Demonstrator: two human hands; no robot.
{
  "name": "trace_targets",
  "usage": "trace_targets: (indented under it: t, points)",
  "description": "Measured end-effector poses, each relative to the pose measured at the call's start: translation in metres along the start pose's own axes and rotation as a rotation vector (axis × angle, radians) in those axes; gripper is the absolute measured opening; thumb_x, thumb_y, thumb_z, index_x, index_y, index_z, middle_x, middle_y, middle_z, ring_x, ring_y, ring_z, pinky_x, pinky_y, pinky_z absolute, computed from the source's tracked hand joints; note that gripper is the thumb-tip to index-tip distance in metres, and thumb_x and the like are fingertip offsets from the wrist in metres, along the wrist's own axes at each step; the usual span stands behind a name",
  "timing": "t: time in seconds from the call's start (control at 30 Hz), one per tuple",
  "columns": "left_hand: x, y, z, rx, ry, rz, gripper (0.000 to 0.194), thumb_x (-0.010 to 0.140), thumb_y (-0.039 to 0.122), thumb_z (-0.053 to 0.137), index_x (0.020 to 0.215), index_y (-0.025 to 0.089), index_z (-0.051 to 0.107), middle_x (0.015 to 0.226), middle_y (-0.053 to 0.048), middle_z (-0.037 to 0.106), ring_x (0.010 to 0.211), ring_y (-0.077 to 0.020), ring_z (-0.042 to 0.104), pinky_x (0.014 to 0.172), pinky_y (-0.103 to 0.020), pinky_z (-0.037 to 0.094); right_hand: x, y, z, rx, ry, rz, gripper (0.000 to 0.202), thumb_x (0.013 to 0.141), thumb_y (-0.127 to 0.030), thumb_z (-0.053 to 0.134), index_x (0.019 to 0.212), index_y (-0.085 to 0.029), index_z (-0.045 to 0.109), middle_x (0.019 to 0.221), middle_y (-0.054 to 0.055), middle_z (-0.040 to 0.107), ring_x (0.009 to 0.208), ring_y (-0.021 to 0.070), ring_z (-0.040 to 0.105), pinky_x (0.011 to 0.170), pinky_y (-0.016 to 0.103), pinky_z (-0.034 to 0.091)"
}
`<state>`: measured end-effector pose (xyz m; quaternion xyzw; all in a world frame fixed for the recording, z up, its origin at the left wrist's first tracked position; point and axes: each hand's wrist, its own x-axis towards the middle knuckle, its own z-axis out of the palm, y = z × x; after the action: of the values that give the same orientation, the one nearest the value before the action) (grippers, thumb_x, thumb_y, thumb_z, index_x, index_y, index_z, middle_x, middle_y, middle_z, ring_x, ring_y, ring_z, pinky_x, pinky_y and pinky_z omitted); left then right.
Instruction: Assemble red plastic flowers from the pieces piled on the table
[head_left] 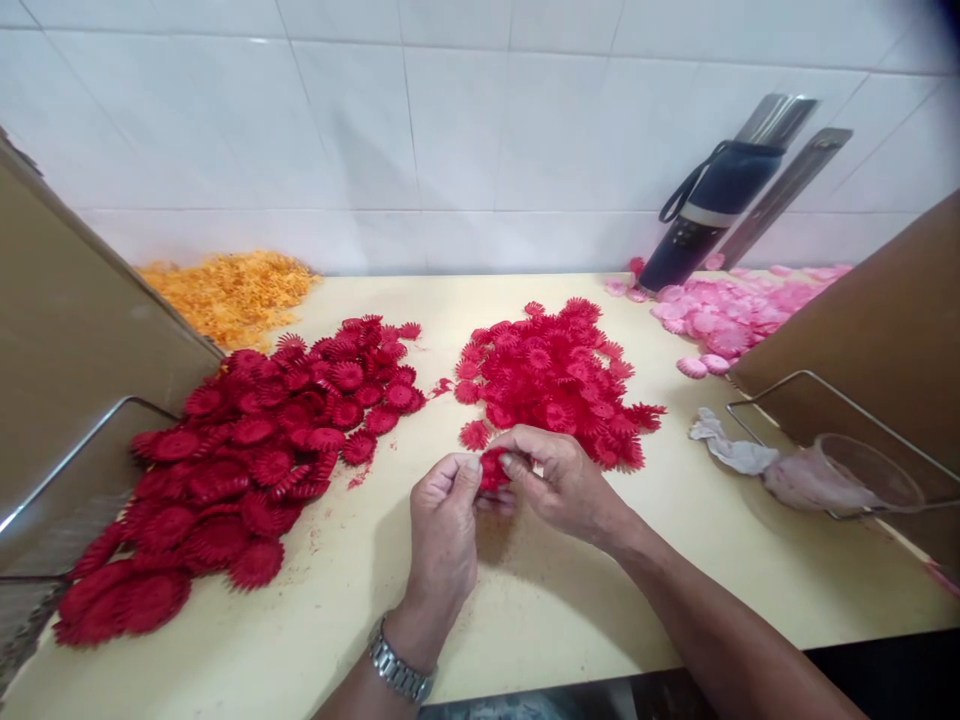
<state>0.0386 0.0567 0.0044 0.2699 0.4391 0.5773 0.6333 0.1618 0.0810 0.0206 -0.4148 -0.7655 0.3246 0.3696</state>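
1 red petal piece [493,470] is pinched between the fingertips of the left hand [448,500] and right hand [551,478], above the worktop's [547,620] near edge.

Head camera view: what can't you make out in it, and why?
In the head view:
Underside of red piece: hidden by left hand and right hand.
Bottom of dark red heap: buried.
Marks on blue bottle: too small.
Left forearm: cut by bottom edge.

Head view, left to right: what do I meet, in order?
Pile of dark red fringed discs → pile of brighter red fringed discs → pile of pink discs → clear round container
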Motion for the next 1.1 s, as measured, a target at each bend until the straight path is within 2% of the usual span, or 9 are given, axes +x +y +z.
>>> trace_targets:
  t: [0.33,0.47,0.57,0.63,0.7,0.8,0.87,0.97,1.1]
  points:
    - [0.0,-0.002,-0.002,0.102,0.057,0.127,0.023,0.077,0.03,0.058,0.059,0.017,0.052,0.05,0.004,0.053,0.048,-0.0098,0.05,0.048,-0.019,0.039,-0.001,0.007,0.008,-0.346,0.257,-0.224,0.027,0.075,-0.003,0.041,0.088,-0.016,0.061,0.065,0.002,0.061,0.055,0.0117,0.055,0.051,0.022,0.044]
    - [0.0,0.0,-0.005,0.102,0.126,0.139,0.026,0.078,0.033,0.057,0.058,0.017,0.049,0.048,0.005,0.052,0.043,-0.0087,0.048,0.042,-0.019,0.034,0.005,0.022,-0.015,-0.541,0.451,-0.208,0.028,0.078,-0.003,0.039,0.089,-0.015,0.062,0.07,0.005,0.062,0.058,0.0143,0.055,0.053,0.025,0.045]
    - [-0.002,0.001,-0.005,0.14,0.076,0.103,0.025,0.079,0.034,0.056,0.061,0.017,0.051,0.049,0.004,0.054,0.045,-0.0094,0.052,0.042,-0.018,0.034,0.009,0.039,-0.038,-0.739,0.544,-0.159,0.03,0.081,-0.006,0.04,0.098,-0.014,0.063,0.084,0.01,0.064,0.078,0.0212,0.059,0.07,0.034,0.048]
    - [-0.003,0.002,-0.005,0.17,0.032,0.092,0.024,0.08,0.033,0.056,0.062,0.017,0.053,0.051,0.003,0.055,0.047,-0.0098,0.054,0.044,-0.018,0.037,0.009,0.048,-0.047,-0.834,0.48,-0.128,0.03,0.082,-0.009,0.043,0.104,-0.014,0.062,0.095,0.012,0.064,0.092,0.0249,0.057,0.08,0.041,0.045]
    - [-0.003,0.002,-0.006,0.181,0.025,0.093,0.024,0.08,0.033,0.056,0.063,0.016,0.055,0.053,0.003,0.056,0.049,-0.0103,0.055,0.046,-0.019,0.039,0.009,0.049,-0.049,-0.838,0.434,-0.122,0.027,0.084,-0.013,0.046,0.105,-0.016,0.062,0.1,0.011,0.064,0.095,0.0251,0.056,0.084,0.043,0.043]
    - [-0.002,0.001,-0.007,0.168,0.012,0.105,0.023,0.079,0.032,0.057,0.063,0.016,0.056,0.055,0.002,0.055,0.052,-0.0107,0.054,0.049,-0.02,0.042,0.006,0.036,-0.039,-0.655,0.444,-0.203,0.023,0.084,-0.022,0.053,0.104,-0.019,0.063,0.097,0.01,0.065,0.092,0.0228,0.056,0.085,0.041,0.042]
    - [-0.002,-0.001,-0.007,0.158,0.003,0.126,0.022,0.079,0.032,0.057,0.064,0.015,0.057,0.056,0.003,0.055,0.053,-0.0103,0.053,0.05,-0.02,0.042,0.003,0.023,-0.028,-0.432,0.325,-0.216,0.021,0.081,-0.028,0.059,0.1,-0.019,0.062,0.089,0.007,0.064,0.084,0.0198,0.057,0.077,0.035,0.046]
    - [-0.001,-0.004,-0.007,0.143,-0.048,0.116,0.02,0.08,0.03,0.058,0.066,0.015,0.061,0.057,0.002,0.057,0.056,-0.0108,0.052,0.053,-0.02,0.043,0.001,0.008,-0.013,-0.124,0.043,-0.104,0.013,0.077,-0.028,0.064,0.085,-0.018,0.06,0.074,0.001,0.06,0.068,0.0135,0.055,0.061,0.025,0.046]
    - [-0.004,-0.004,-0.005,0.097,-0.141,0.041,0.021,0.08,0.031,0.056,0.073,0.014,0.066,0.061,-0.001,0.062,0.059,-0.0136,0.056,0.056,-0.024,0.046,0.0,0.004,-0.006,0.056,-0.024,0.035,0.01,0.08,-0.017,0.058,0.071,-0.017,0.053,0.065,-0.002,0.055,0.059,0.0095,0.051,0.053,0.02,0.041]
